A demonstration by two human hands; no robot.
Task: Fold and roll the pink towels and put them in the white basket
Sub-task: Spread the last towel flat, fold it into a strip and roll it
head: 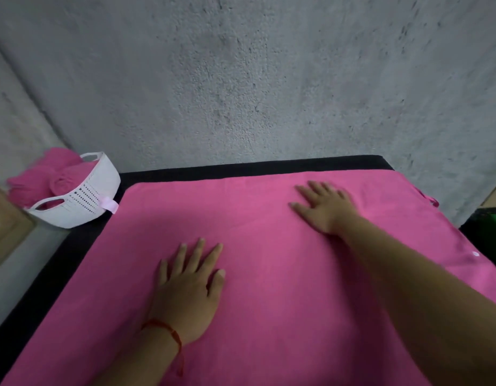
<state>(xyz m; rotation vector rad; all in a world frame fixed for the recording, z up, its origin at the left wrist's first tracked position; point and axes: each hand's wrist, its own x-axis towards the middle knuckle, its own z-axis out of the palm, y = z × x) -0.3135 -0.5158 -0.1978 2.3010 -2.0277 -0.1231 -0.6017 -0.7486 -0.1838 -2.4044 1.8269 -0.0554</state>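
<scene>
A large pink towel [263, 274] lies spread flat over a black table [74, 260]. My left hand [189, 288] presses flat on the towel's near middle, fingers straight and spread. Farther back and to the right, my right hand [324, 207] also lies flat on the towel with straight fingers. The white basket [82, 199] stands at the table's far left corner and holds rolled pink towels [46, 174] that stick out above its rim.
A rough grey wall [255, 79] rises right behind the table. A beige object [4, 224] sits at the left edge, and a dark green thing [489, 232] at the right. A pink loop [433, 201] hangs off the towel's far right corner.
</scene>
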